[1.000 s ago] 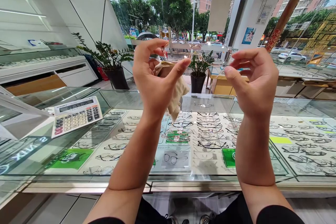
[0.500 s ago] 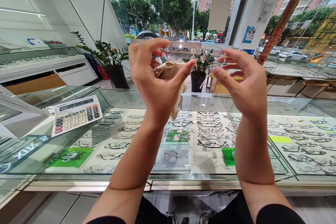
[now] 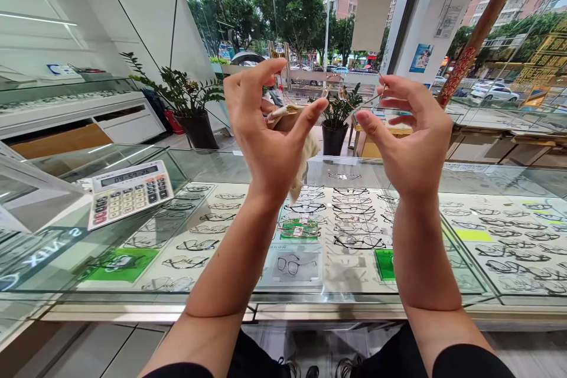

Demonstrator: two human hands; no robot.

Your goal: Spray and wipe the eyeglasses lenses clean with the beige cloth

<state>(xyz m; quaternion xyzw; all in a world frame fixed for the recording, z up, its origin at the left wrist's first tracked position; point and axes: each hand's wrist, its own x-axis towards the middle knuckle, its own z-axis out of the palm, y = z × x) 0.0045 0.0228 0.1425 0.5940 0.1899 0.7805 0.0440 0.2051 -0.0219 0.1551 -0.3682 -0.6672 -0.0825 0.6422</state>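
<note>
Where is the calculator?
In the head view, the calculator lies on the glass counter at the left, below and left of the left hand.

A glass counter (image 3: pixel 208 166) runs the full width, and its top is a clear pane. A calculator (image 3: pixel 130 192) lies askew on it near the left edge. Under the pane, rows of glasses (image 3: pixel 349 212) sit on pale trays, with what look like green cards (image 3: pixel 117 264) among them.

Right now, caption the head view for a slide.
The left hand and right hand hold thin glasses above a glass counter of eyewear; a beige cloth hangs from the left.
</note>
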